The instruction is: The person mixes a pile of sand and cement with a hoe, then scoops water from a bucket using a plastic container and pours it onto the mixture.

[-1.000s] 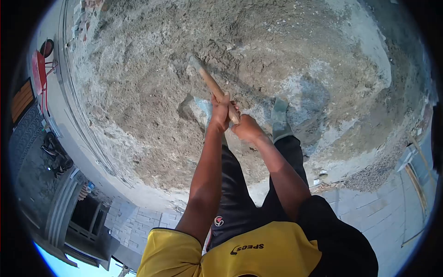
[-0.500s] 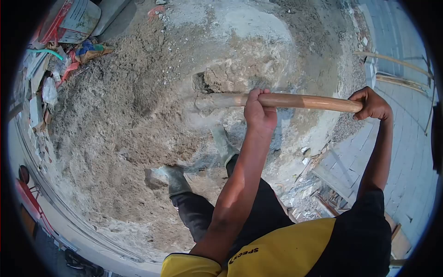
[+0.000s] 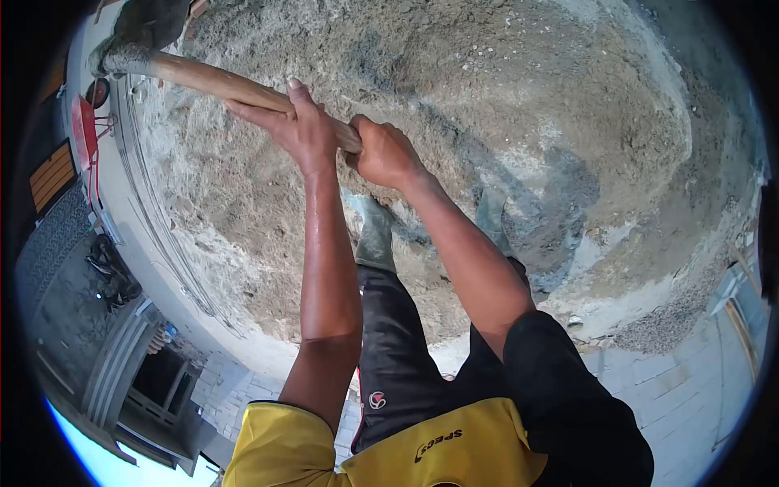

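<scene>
A long-handled hoe with a wooden handle [image 3: 215,79] is raised across the upper left, its dark blade [image 3: 150,23] at the top left edge. My left hand [image 3: 304,134] is around the lower part of the handle, thumb up and some fingers stretched along the wood. Wrapped round the butt end is my right hand [image 3: 385,152], close beside the left. Below them lies a mound of grey-brown soil [image 3: 454,105]. My boots [image 3: 375,235] stand on the soil, coated with grey mud.
A red wheelbarrow [image 3: 84,134] stands at the far left on the pavement, beyond some long thin rods or cables [image 3: 154,211]. A motorbike [image 3: 109,272] is at the lower left. Gravel [image 3: 661,325] and planks [image 3: 742,333] lie at the right.
The hoe has swung from pointing low over the soil to raised at the upper left. My hands, far apart half a second ago, are now close together near the handle's end.
</scene>
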`<state>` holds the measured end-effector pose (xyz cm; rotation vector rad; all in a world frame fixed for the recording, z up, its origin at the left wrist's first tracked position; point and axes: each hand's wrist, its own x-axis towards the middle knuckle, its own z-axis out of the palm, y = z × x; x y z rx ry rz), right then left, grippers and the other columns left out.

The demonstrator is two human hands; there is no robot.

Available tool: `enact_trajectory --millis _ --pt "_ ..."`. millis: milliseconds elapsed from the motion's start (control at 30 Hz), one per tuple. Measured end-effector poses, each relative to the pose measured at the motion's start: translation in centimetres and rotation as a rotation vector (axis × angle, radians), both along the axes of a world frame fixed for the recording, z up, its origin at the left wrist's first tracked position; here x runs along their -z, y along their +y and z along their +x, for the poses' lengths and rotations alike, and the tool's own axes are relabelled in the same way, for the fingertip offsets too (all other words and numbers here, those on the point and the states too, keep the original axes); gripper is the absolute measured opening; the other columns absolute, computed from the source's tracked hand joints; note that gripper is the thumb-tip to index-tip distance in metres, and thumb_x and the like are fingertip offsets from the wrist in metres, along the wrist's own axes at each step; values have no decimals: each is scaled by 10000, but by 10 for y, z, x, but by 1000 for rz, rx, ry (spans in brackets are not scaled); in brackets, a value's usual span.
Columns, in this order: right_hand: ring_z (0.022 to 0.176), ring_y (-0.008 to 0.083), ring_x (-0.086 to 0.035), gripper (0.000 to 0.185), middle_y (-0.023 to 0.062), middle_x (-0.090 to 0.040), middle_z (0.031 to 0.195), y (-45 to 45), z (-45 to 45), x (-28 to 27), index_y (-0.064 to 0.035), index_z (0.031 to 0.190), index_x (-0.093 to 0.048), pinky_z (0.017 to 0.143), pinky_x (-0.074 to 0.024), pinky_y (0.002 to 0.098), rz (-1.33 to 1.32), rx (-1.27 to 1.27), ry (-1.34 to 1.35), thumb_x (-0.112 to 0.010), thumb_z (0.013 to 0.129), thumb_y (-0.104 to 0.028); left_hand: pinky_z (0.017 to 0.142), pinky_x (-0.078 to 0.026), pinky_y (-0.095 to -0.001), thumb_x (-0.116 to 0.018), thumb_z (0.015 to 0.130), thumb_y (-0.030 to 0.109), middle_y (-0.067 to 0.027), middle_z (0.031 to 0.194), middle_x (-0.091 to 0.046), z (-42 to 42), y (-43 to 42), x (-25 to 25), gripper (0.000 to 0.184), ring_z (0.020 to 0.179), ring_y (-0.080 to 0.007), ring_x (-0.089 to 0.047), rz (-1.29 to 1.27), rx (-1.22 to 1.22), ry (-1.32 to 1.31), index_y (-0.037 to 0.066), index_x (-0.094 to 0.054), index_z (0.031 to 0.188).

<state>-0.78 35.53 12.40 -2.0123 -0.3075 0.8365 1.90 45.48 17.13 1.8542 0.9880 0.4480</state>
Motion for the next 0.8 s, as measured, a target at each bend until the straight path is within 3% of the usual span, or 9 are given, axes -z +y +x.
enact_trajectory --millis 100,167,200,233,400,433,567,733,800 --pt "975 400 -663 368 221 -696 998 -7 -38 46 -59 1161 -608 848 -519 482 -166 97 311 -670 813 -162 603 -539 -397 -484 1003 277 -344 1082 -603 -47 -25 65 850 677 -279 -669 -223 109 323 110 153 1540" --pt "1085 377 -637 471 228 -677 1109 -42 -101 49 -55 1267 -574 930 -494 464 -173 201 537 -675 827 -190 876 -510 -460 -515 971 252 -351 1194 -594 -114 -50 128 866 982 -413 -663 -153 330 599 147 115 1556" --pt "1119 372 -625 524 211 -677 1129 -50 -134 50 -41 1309 -535 953 -486 455 -223 290 562 -677 839 -225 986 -452 -448 -512 965 254 -359 1237 -572 -141 -56 153 868 1122 -449 -606 -446 361 739 156 118 1555" --pt "1126 381 -620 550 212 -665 1160 -54 -138 38 -26 1318 -511 947 -492 462 -352 232 617 -677 845 -252 891 -507 -458 -497 975 253 -274 1110 -644 -146 -61 143 872 972 -389 -660 -552 352 786 165 154 1549" --pt "1083 394 -638 547 254 -660 1130 -49 -122 -26 21 1285 -504 922 -510 473 -418 92 711 -669 838 -248 711 -546 -395 -537 994 420 -66 815 -550 -158 -42 77 548 735 -178 -589 -1245 24 403 143 -288 1395" --pt "1048 404 -647 470 277 -663 1079 -52 -113 -47 51 1185 -557 899 -518 463 -422 86 701 -671 822 -225 776 -546 -414 -537 971 519 -69 905 -579 -175 -30 99 462 826 -187 -603 -1495 -48 309 146 -393 1200" --pt "887 366 -695 382 270 -683 934 -127 -75 -75 98 1023 -626 787 -536 433 -382 89 664 -682 807 -212 933 -493 -507 -532 925 614 -167 1226 -529 -168 -30 128 722 1090 -283 -576 -1719 -185 170 11 -399 1298" --pt "593 160 -587 329 67 -601 682 -299 -22 -169 43 925 -631 558 -456 334 -311 -66 803 -680 857 -275 752 -541 -395 -475 1010 433 -66 657 -534 -105 -118 168 404 664 -229 -560 -1653 -430 550 61 -502 854" --pt "513 115 -536 305 48 -580 636 -400 -7 -217 35 993 -653 505 -428 301 -307 2 852 -698 859 -235 649 -514 -345 -457 1030 343 -26 617 -474 -84 -234 94 336 594 -180 -490 -1609 -397 456 96 -453 802"
